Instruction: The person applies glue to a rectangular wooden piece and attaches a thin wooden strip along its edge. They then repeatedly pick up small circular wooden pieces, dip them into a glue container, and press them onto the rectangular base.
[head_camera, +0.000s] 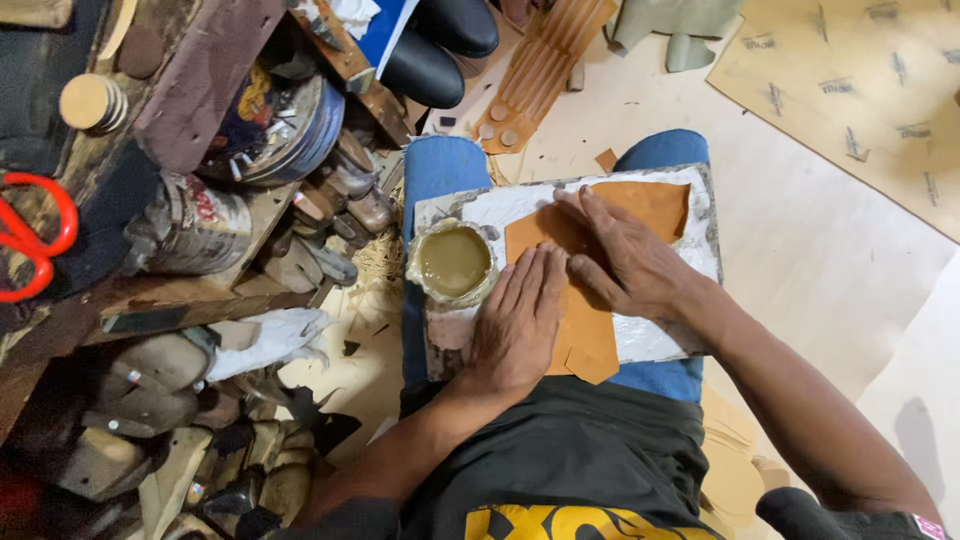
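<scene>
Both hands, left hand (517, 325) and right hand (625, 262), press flat with fingers spread on the tan leather (585, 330); glue pot (452, 262) beside. Smoothing seems underway, needing even pressure outward.

You've only got the one view here, a head cam looking pretty much straight down at your lap. It sits close: your left hand (517, 325) and right hand (625, 262) land dead centre, your shirt fills the bottom edge, and floor shows beyond your fingertips.
</scene>
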